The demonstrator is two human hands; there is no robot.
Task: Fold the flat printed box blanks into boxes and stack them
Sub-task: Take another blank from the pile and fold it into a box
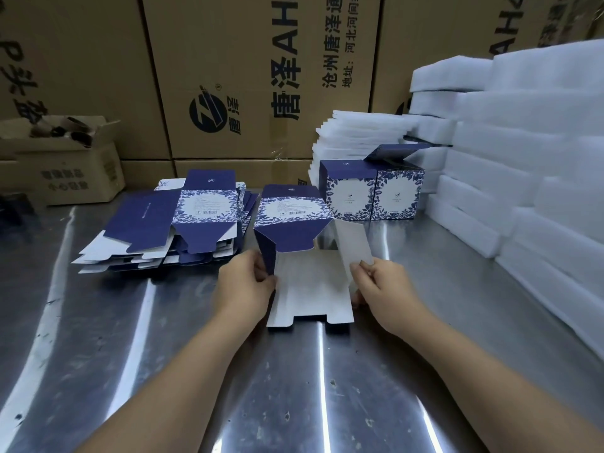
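Steel table (196, 371) bare in front; both hands' fingers (261, 282) pinching half-folded blank's (310, 286) side edges.

On the tabletop (196, 354), the half-folded blank (304, 256) sits dead centre, left hand (243, 286) at its left edge, right hand (380, 289) at its right flap. The stack of flat blanks (170, 230) lies to its left. Behind and right stand two folded boxes (372, 194), side by side. Foam sheets (523, 158) are piled along the right, cartons (245, 76) at the back.

Half-folded box blank (294, 223) in left hand (243, 286) and right hand (380, 289) on steel table (163, 354)
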